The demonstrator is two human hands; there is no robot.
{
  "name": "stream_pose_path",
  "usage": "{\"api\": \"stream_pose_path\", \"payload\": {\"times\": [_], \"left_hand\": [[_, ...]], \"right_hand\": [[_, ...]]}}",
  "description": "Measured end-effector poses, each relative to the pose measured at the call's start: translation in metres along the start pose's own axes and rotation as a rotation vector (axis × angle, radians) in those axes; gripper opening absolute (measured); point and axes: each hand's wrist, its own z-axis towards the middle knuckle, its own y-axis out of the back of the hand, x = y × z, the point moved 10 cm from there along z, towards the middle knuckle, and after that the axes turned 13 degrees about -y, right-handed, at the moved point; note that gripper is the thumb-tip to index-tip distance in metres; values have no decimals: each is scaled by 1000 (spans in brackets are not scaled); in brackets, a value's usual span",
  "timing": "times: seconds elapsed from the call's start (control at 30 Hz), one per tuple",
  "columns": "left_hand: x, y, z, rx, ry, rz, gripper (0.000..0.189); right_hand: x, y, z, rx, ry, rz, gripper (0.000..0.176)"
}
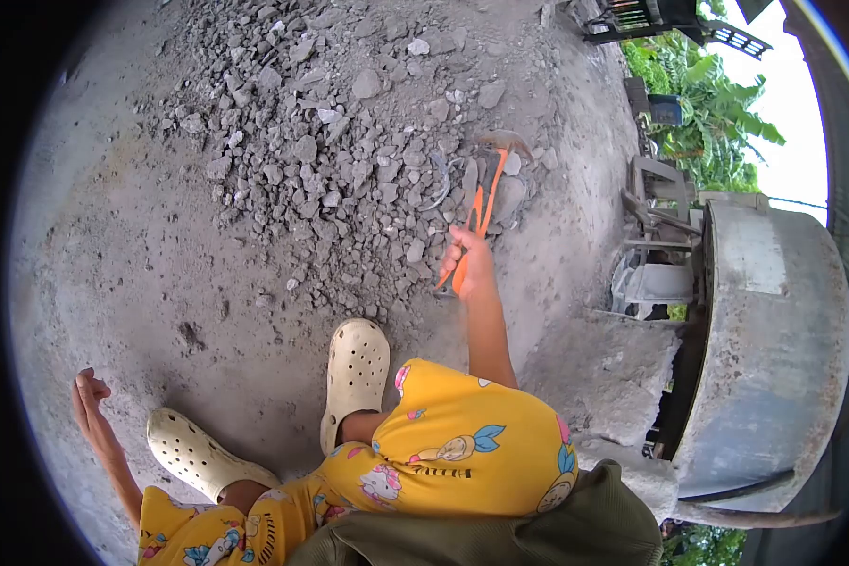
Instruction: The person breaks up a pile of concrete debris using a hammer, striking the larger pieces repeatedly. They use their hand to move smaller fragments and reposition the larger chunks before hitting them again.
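My right hand point(467, 262) is closed round the orange handle of a tool point(496, 185). The tool's rusty, curved metal head rests among grey stones point(511, 196) at the right edge of the rubble heap point(349, 141). My left hand point(91, 394) is at the far left, above the bare ground, away from the rubble. Its fingers are curled together, and nothing shows in them. A thin pale loop point(437, 181) lies on the stones beside the tool.
Two cream clogs point(357, 373) stand on the dusty concrete floor point(160, 274), below the rubble. A large rusty metal drum point(774, 349) stands at the right, with a grey chair point(653, 283) and a rough concrete block point(608, 382) near it. Green plants point(703, 108) show behind.
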Motion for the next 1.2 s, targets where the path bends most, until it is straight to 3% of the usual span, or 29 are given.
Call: {"api": "stream_pose_path", "payload": {"times": [0.1,0.17,0.3,0.4,0.43,0.47,0.53,0.57,0.63,0.7,0.87,1.07,1.13,1.2], "left_hand": [[3,12,-10,-61,35,13,44],[6,15,-6,-48,41,36,45],[14,5,5,-1,37,33,44],[-1,-9,10,5,33,45,44],[-5,-13,12,-2,31,47,44],[-6,-15,13,7,31,48,43],[-4,-19,9,23,34,45,43],[-3,-19,6,28,26,42,43],[-1,-12,-2,36,13,46,43],[-1,3,-15,-29,26,3,42],[9,24,-20,-75,48,-1,42],[12,9,-5,-29,57,32,43],[3,-3,4,-8,58,49,44],[-10,-12,10,-19,29,46,44]], "right_hand": [[57,10,-59,-94,190,-49,22],[116,18,-115,-194,520,-48,21],[207,6,-213,-168,1144,87,20],[207,12,-199,-272,1420,261,20],[186,4,-172,-288,1426,247,20],[149,14,-116,-230,1283,358,5],[47,33,6,-441,623,27,9],[0,18,41,-312,123,-250,10],[-20,5,43,-129,20,20,11],[-13,9,21,-96,4,-3,12],[71,27,-77,-113,290,-57,11],[187,33,-223,-203,1068,23,14],[186,39,-230,-322,1234,150,18],[137,43,-182,-248,1306,250,5]]}}
